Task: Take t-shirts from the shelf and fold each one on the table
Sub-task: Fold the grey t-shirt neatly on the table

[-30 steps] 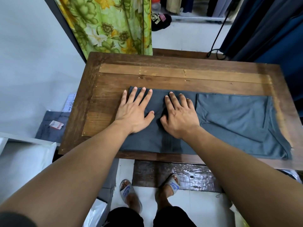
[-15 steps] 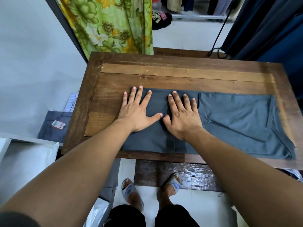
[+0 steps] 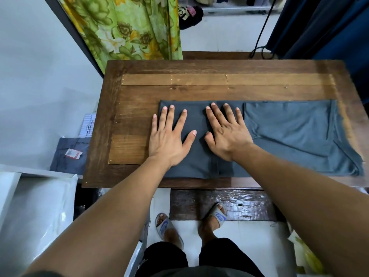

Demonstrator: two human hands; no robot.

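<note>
A grey t-shirt [image 3: 289, 134] lies folded into a long strip across the brown wooden table [image 3: 199, 78], reaching from the middle to the right edge. Its left end is doubled over and looks darker. My left hand [image 3: 169, 136] presses flat on that left end, fingers spread, its little finger over the cloth's left edge. Just to its right, my right hand [image 3: 225, 132] lies flat on the same doubled part, fingers straight and spread. Neither hand grips the cloth.
A green flowered curtain [image 3: 127, 27] hangs behind the table's far left corner. Dark blue garments [image 3: 329, 27] hang at the back right, with a black cable [image 3: 259, 41] beside them. White plastic-wrapped packs [image 3: 36, 206] and a tagged grey folded garment [image 3: 69, 154] lie at the left.
Both hands have slid a little farther across the doubled left end of the shirt, away from me, with fingers spread wider. The shirt has stayed in place.
</note>
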